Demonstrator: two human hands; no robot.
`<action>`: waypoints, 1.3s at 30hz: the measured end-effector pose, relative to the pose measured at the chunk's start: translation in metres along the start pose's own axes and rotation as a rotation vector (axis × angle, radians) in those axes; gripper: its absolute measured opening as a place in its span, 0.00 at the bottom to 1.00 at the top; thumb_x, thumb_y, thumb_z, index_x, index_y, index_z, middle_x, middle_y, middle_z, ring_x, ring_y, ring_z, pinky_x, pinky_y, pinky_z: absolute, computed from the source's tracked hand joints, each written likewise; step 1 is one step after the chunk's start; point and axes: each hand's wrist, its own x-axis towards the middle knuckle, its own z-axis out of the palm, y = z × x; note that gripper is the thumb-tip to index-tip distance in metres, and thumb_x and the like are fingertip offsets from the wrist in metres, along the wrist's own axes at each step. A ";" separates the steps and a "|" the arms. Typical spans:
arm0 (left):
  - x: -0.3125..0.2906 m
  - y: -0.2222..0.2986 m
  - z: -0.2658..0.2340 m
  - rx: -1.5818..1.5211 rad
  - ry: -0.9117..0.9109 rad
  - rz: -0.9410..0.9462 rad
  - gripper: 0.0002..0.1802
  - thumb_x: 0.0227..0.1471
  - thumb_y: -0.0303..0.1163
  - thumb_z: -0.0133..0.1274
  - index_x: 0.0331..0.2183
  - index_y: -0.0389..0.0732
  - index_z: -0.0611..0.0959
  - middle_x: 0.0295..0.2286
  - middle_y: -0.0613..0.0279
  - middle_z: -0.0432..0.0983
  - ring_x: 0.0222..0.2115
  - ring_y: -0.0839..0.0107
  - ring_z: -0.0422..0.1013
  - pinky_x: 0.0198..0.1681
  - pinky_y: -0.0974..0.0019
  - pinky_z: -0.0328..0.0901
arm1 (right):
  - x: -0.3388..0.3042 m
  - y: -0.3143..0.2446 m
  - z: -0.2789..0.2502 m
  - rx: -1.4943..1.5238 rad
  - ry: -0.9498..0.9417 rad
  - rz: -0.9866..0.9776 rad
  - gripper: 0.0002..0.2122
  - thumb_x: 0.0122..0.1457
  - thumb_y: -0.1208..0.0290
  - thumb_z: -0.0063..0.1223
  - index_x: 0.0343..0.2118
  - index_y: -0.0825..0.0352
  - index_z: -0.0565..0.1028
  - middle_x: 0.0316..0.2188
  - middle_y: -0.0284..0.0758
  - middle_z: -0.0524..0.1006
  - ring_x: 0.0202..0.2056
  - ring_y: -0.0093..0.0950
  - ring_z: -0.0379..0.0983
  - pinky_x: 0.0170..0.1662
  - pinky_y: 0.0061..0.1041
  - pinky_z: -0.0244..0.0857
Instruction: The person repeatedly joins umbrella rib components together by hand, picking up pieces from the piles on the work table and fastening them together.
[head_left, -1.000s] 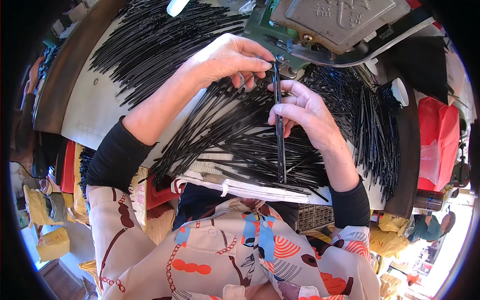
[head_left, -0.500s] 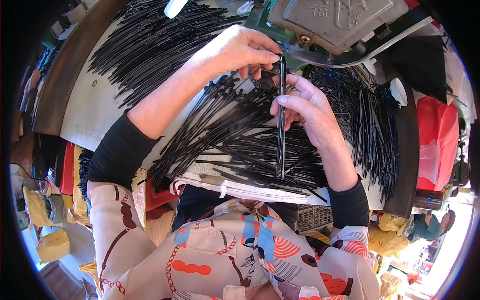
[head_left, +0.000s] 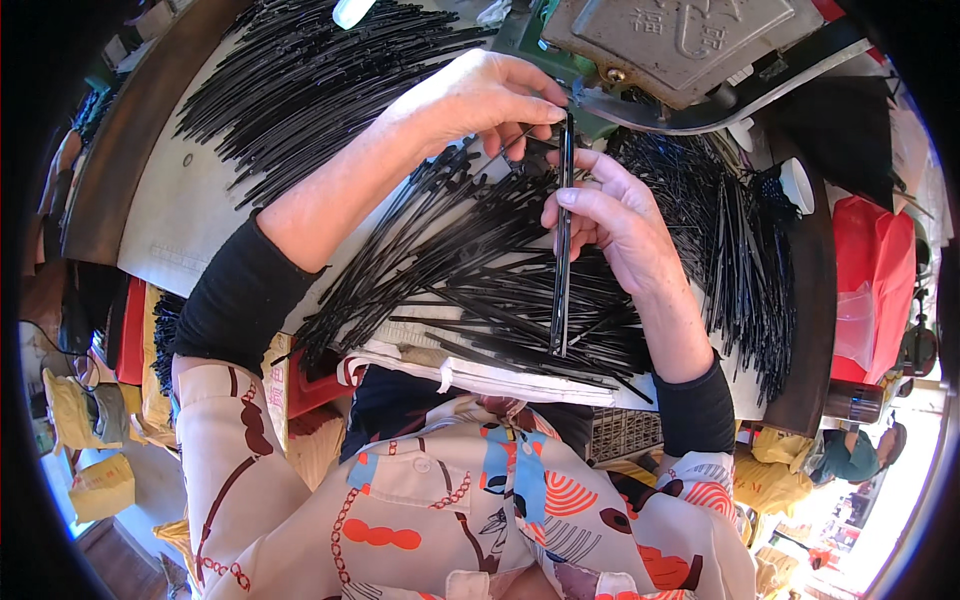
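Note:
A long, slim black strip (head_left: 562, 280) with a glossy face stands out lengthwise between my hands. My right hand (head_left: 610, 215) grips it around the upper middle, thumb laid across it. At its far end my left hand (head_left: 490, 100) pinches the tip between thumb and forefinger, its other fingers curled. A thin dark piece shows beneath the left fingers; I cannot make out what it is. Under both hands lies a loose heap of similar black strips (head_left: 450, 235), some crossing one another.
A dense pile of black strips (head_left: 290, 90) covers the table's (head_left: 165, 215) far left. More bundled strips (head_left: 745, 270) lie at right, by a white cup (head_left: 797, 185). A metal machine housing (head_left: 680, 45) stands beyond my hands. A folded white cloth (head_left: 520, 385) lines the near edge.
My hands and the black strip keep almost the same position. The view has shifted only slightly.

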 end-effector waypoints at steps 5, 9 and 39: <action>-0.006 0.003 -0.002 0.086 0.001 -0.132 0.21 0.46 0.45 0.56 0.29 0.33 0.79 0.12 0.65 0.69 0.08 0.82 0.62 0.09 0.80 0.53 | 0.000 0.004 0.000 0.075 0.015 0.014 0.13 0.53 0.70 0.48 0.41 0.70 0.67 0.22 0.34 0.74 0.18 0.19 0.70 0.20 0.15 0.66; -0.009 0.008 0.001 0.057 0.025 -0.126 0.22 0.46 0.46 0.55 0.26 0.32 0.80 0.11 0.66 0.67 0.07 0.83 0.59 0.09 0.79 0.51 | 0.002 0.007 0.003 0.142 0.056 0.013 0.11 0.53 0.70 0.48 0.37 0.69 0.68 0.21 0.33 0.73 0.17 0.19 0.69 0.18 0.15 0.64; -0.015 0.009 0.009 -0.097 -0.088 -0.122 0.19 0.50 0.44 0.50 0.21 0.36 0.77 0.14 0.63 0.72 0.12 0.77 0.69 0.14 0.79 0.62 | 0.010 0.003 0.006 0.092 0.083 -0.127 0.10 0.54 0.71 0.51 0.36 0.71 0.69 0.21 0.34 0.73 0.15 0.17 0.65 0.18 0.12 0.58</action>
